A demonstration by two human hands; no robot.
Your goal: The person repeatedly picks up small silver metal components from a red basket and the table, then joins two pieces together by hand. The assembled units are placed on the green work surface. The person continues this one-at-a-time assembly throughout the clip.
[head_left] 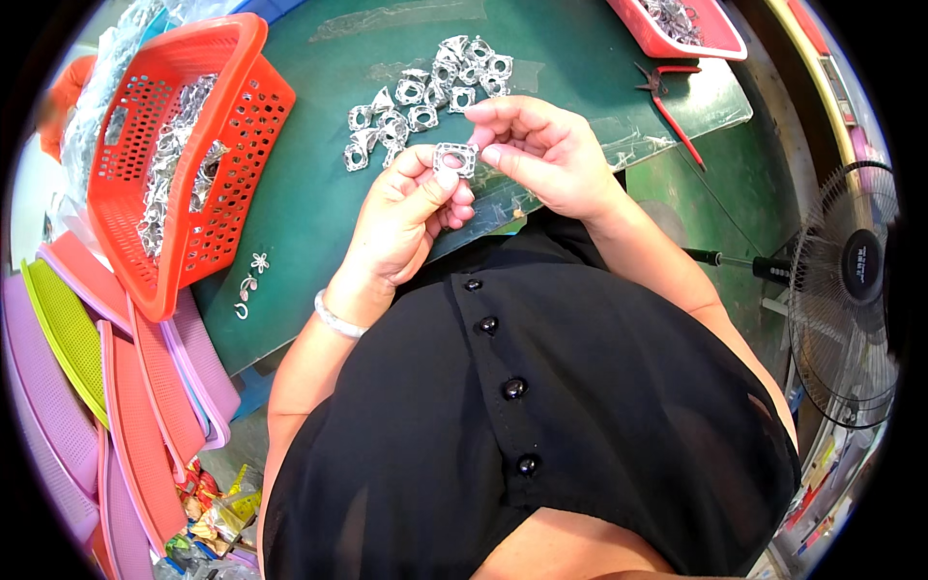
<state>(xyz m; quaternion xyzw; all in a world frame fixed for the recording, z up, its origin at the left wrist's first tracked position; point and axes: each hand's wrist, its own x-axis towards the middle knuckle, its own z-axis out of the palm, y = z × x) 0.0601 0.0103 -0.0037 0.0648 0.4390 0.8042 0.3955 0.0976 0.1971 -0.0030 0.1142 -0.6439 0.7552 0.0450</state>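
My left hand (401, 208) pinches a small silver metal piece (455, 159), a squarish openwork frame with a round hole in its middle. The thumb presses on its front, and the other fingers curl behind it. My right hand (551, 159) is at the frame's right edge, thumb and bent fingers drawn together there; the exact contact is partly hidden. Just beyond both hands, a loose heap of similar silver pieces (422, 118) lies on the green tabletop (319, 203).
On the left stands a red perforated basket (227, 184) holding many metal parts. Several small silver pieces (248, 284) lie beside it. Red-handled pliers (672, 121) rest near the right edge, below a pink tray (725, 43) of parts. Colored baskets (145, 416) are stacked lower left; a fan (846, 290) stands right.
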